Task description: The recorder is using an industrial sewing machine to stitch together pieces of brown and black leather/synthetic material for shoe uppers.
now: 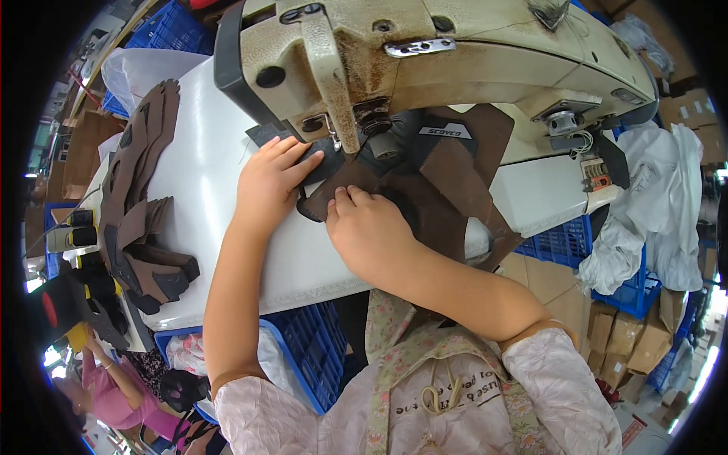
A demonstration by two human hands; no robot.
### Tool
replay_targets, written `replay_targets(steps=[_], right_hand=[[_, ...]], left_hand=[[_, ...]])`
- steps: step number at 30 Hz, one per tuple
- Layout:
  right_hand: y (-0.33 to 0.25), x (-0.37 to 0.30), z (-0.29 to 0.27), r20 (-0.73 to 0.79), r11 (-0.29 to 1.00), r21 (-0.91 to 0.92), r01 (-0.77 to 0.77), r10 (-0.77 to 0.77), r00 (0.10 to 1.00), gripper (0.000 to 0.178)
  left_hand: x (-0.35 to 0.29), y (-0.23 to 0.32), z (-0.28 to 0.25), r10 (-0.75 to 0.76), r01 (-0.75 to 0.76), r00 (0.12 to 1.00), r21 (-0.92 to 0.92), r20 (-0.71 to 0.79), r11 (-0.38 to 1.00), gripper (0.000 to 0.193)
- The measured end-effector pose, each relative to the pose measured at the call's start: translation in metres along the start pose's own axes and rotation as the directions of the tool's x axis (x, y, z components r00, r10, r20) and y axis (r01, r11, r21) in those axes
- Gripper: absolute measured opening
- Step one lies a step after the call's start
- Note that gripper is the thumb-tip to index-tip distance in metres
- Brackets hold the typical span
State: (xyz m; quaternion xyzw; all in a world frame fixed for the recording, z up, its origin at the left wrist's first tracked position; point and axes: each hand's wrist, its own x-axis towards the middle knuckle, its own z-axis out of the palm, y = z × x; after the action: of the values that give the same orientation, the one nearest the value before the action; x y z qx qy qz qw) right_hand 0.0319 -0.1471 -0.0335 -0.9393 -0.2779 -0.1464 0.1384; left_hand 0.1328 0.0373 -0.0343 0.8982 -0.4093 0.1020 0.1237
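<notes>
Brown panel (447,182) lies under the machine (447,68); left hand (269,182) at its left edge, right hand (371,231) nearer, both pressing flat, unclenched. Stitching seems in hand; next calls for steady guiding.

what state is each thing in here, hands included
Sewing machine: worn, stained; running or stopped, cannot tell
Brown-and-black workpiece: spread under the machine's head
Left hand: open, palm down
Right hand: palm down on the workpiece
Brown cut pieces: piled, overlapping
Blue crate below the tabletop: open-topped, white material inside
White bags: crumpled
</notes>
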Motion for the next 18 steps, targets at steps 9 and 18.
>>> replay_targets(steps=[9, 18], right_hand=[[0.000, 0.002, 0.001, 0.053, 1.000, -0.005, -0.007, 0.007, 0.999, 0.027], [-0.001, 0.010, 0.005, 0.005, 1.000, 0.003, -0.030, 0.030, 1.000, 0.028]], left_hand=[[0.003, -0.001, -0.001, 0.004, -0.004, 1.000, -0.003, -0.017, 1.000, 0.051], [0.011, -0.004, -0.001, 0.006, -0.007, 0.999, -0.010, -0.053, 1.000, 0.048]])
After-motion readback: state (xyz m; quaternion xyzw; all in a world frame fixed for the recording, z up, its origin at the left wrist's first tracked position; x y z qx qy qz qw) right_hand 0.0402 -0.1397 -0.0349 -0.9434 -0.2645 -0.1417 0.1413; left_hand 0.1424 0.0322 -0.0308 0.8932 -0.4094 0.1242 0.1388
